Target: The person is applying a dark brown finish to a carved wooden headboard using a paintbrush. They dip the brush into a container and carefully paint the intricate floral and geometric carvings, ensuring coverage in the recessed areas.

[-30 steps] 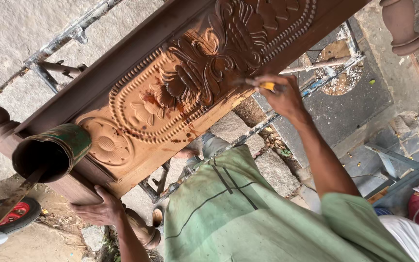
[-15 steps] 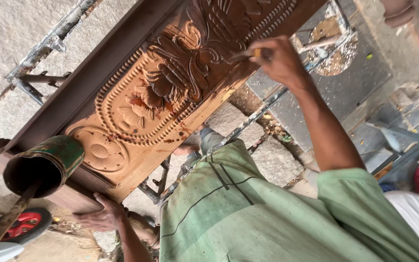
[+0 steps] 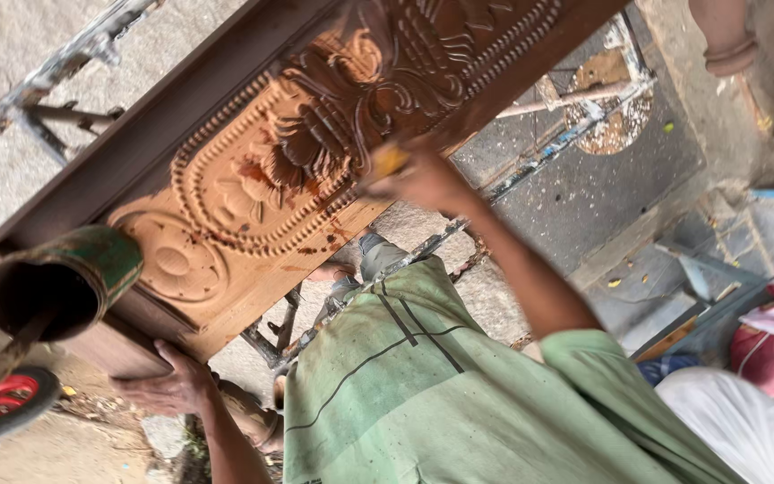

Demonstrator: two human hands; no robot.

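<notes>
The right hand (image 3: 423, 179) is closed around a yellow-handled brush (image 3: 385, 163), its tip on the carved wooden panel (image 3: 270, 170). The left hand (image 3: 167, 387) grips the panel's lower edge beside a green tin (image 3: 60, 282). The panel's long axis runs diagonally, lower left to upper right, with open ground below

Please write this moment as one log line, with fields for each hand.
left hand: grips lower edge of carved brown wooden panel | right hand: holds yellow-handled tool on carving | green dark-stained tin can: on panel
</notes>
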